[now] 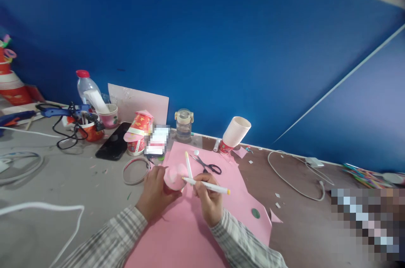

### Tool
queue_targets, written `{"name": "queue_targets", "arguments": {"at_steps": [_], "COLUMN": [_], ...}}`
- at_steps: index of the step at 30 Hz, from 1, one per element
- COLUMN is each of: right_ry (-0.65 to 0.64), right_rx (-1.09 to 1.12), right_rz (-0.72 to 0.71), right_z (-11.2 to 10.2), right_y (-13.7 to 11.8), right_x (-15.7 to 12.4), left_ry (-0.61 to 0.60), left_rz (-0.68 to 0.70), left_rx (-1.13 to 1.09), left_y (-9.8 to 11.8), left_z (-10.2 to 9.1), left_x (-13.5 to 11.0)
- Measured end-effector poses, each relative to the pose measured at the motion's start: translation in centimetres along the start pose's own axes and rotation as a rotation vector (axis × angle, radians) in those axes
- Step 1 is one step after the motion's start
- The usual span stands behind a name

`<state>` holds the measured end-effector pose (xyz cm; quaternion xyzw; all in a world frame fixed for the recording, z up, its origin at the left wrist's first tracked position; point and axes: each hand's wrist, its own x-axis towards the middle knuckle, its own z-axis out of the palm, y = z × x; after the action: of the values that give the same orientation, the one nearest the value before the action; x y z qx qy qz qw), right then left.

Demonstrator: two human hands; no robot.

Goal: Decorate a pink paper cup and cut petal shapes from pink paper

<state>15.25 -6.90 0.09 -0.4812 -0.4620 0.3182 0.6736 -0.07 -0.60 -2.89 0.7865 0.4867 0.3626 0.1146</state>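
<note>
My left hand is wrapped round a small cup with a pink top, its lower part mostly hidden by the fingers. My right hand grips a white marker with a yellow end. The marker's tip points left, at the edge of the pink top; whether it touches, I cannot tell. Just behind lies a second white marker with a yellow end. Dark-handled scissors rest beyond my right hand. Under both hands spreads a large pink sheet.
Along the blue wall stand a stack of paper cups, a lidded jar, a decorated red cup piece and a plastic bottle. Left of my hands are a black phone and a tape ring. A white cable curls at right.
</note>
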Motion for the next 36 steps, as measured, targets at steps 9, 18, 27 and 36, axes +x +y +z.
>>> {"name": "queue_targets", "arguments": {"at_steps": [9,18,27,36], "right_ry": [-0.012,-0.022,-0.025,-0.012], "right_rx": [-0.022,-0.047,-0.022,-0.026], "right_rz": [-0.023,-0.024,-0.013,-0.008], "right_z": [0.15,0.03,0.08,0.02], "right_y": [0.01,-0.05,-0.31,-0.14], "right_x": [-0.02,-0.11,-0.17,-0.17], "left_ry": [0.004,-0.01,0.011,-0.002], "left_rz": [-0.007,-0.016,-0.002,-0.023], "left_rx": [0.018,-0.004,0.006,-0.029], "left_y": [-0.14,-0.08,0.0,0.22], "left_z": [0.1,0.08,0.01,-0.21], "left_x": [0.02,0.0,0.07,0.17]}}
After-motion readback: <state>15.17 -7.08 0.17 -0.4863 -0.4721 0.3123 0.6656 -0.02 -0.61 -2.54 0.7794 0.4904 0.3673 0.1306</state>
